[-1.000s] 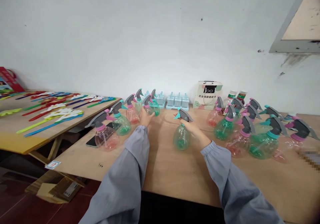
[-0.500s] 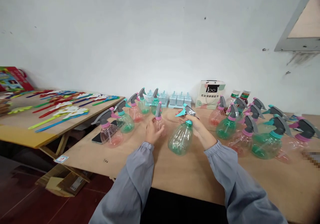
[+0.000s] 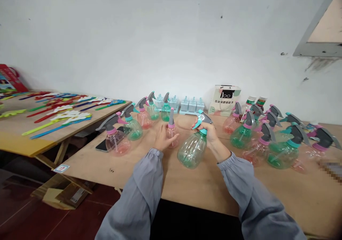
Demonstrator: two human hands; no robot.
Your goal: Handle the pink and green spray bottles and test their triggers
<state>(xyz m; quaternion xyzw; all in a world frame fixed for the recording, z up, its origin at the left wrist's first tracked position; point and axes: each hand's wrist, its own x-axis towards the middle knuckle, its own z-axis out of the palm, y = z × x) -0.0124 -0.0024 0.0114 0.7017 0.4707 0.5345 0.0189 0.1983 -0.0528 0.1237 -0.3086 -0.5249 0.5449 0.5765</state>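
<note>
My right hand (image 3: 211, 136) is wrapped round the neck and trigger head of a clear green spray bottle (image 3: 192, 150). This bottle tilts, its base toward the lower left, and its trigger is turquoise. Beside a pink spray bottle (image 3: 172, 129) that stands upright, my left hand (image 3: 163, 139) is open, with the thumb stretched out across the bottle's front. Some of its fingers are hidden, and I cannot tell whether it still touches the bottle. Left of that hand stand another pink spray bottle (image 3: 117, 143) and a green spray bottle (image 3: 133, 127).
Several more spray bottles (image 3: 283, 154) crowd the table's right side. Light-blue ice-pop moulds (image 3: 191, 106) and a printed paper bag (image 3: 224, 100) stand along the wall. A phone (image 3: 102, 146) lies at the left. Colourful hand-shaped plastic clappers (image 3: 61, 126) cover the neighbouring table.
My left hand's grip on the pink bottle has loosened and the thumb has spread. The green bottle in my right hand has tilted more, its base moving slightly left. The view has shifted slightly.
</note>
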